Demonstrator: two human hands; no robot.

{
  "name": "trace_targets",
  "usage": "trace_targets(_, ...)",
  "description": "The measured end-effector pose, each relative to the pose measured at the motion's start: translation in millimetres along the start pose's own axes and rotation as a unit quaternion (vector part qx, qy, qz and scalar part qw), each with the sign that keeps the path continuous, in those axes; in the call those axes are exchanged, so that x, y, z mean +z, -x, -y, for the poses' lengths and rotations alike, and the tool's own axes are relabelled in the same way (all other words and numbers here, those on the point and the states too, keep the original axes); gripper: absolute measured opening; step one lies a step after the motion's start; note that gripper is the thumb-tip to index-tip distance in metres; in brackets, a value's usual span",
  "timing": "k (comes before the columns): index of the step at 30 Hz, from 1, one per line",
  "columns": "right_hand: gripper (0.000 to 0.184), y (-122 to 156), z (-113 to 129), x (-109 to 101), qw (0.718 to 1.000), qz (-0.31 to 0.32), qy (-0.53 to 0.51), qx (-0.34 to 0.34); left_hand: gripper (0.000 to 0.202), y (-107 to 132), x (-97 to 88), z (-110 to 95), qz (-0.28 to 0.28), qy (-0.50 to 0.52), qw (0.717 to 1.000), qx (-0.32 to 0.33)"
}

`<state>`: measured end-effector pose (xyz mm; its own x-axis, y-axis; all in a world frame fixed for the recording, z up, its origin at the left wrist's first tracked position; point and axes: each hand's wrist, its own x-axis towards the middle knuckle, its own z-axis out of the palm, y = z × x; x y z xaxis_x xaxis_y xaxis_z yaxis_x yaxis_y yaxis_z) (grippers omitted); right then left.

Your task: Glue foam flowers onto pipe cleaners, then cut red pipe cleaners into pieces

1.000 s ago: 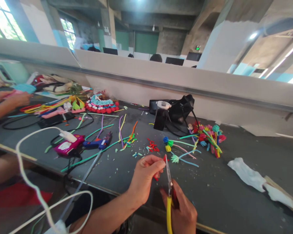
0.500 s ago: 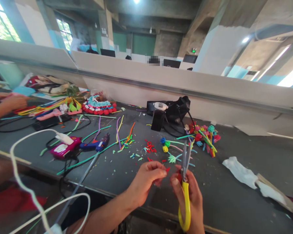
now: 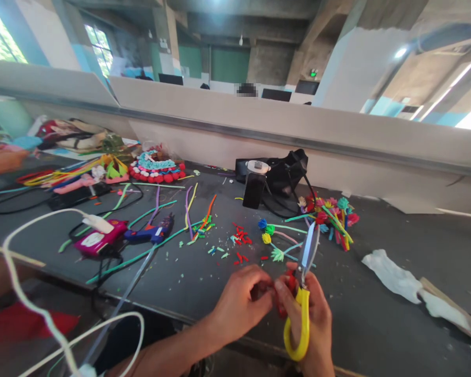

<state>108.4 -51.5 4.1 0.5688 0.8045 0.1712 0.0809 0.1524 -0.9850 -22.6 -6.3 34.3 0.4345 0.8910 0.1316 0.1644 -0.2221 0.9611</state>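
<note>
My right hand (image 3: 312, 317) is closed round a pair of scissors (image 3: 304, 293) with yellow handles, blades pointing up and away. A small red fuzzy piece (image 3: 281, 298), perhaps pipe cleaner, sits between its thumb and fingers. My left hand (image 3: 245, 296) meets it there, thumb and fingers pinched against the red piece; what exactly they grip is hidden. Short red cut bits (image 3: 241, 235) lie on the dark table beyond my hands. Just past the scissors are pipe-cleaner flowers (image 3: 277, 255) in blue, green and yellow on thin stems.
A pile of colourful pipe-cleaner flowers (image 3: 333, 214) lies at the right, near a black bag (image 3: 286, 173) and a phone (image 3: 254, 190). At left are a blue glue gun (image 3: 151, 234), a magenta box (image 3: 98, 238) and a white cable (image 3: 13, 272). A co-worker's hand (image 3: 2, 159) shows far left.
My left hand has moved right, from holding a red bit apart to meeting my right hand. The scissors tilt slightly more to the right. The co-worker's hands have shifted left.
</note>
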Motion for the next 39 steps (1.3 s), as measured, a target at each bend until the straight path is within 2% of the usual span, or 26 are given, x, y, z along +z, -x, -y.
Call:
trace_targets(3,0.055,0,-2,-1,0.994,0.025,-0.067,0.084,0.013,1,-1.5,1,0.003,-0.055,0.997,0.052)
trace_targets(6,0.057,0,-2,-1,0.991,0.020,-0.084,0.103,0.013,0,-3.5,1,0.013,-0.084,0.994,0.061)
trace_targets(9,0.058,0,-1,2,0.986,0.029,-0.115,0.116,0.016,0,-3.2,0,0.019,-0.092,0.995,0.045)
trace_targets(12,0.059,0,0,4,0.983,0.039,-0.137,0.119,0.017,-1,-0.7,-1,0.001,-0.084,0.996,0.026)
trace_targets(15,0.056,1,0,2,0.987,0.043,-0.102,0.114,0.013,-4,0.4,-3,-0.022,-0.014,0.999,-0.035)
trace_targets(17,0.052,4,-1,0,0.994,0.048,-0.035,0.097,0.011,-7,-1.5,-4,-0.033,0.104,0.989,-0.099)
trace_targets(19,0.047,8,-4,-3,0.997,0.048,0.048,0.042,0.011,-11,-5.6,-5,-0.046,0.241,0.959,-0.144)
trace_targets(21,0.043,14,-9,-3,0.992,0.041,0.114,-0.031,0.013,-13,-10.6,-7,-0.059,0.339,0.926,-0.154)
trace_targets(23,0.042,23,-15,-1,0.984,0.036,0.161,-0.070,0.015,-14,-14.7,-9,-0.072,0.392,0.905,-0.150)
trace_targets(26,0.045,34,-24,4,0.974,0.040,0.203,-0.095,0.018,-12,-17.9,-12,-0.085,0.421,0.892,-0.143)
trace_targets(29,0.047,39,-28,7,0.964,0.045,0.228,-0.126,0.019,-12,-18.9,-11,-0.100,0.422,0.891,-0.135)
trace_targets(33,0.041,40,-31,8,0.957,0.065,0.239,-0.153,0.017,-13,-19.6,-8,-0.116,0.412,0.894,-0.130)
trace_targets(39,0.039,42,-36,9,0.955,0.066,0.241,-0.161,0.017,-11,-16.5,-11,-0.114,0.432,0.884,-0.139)
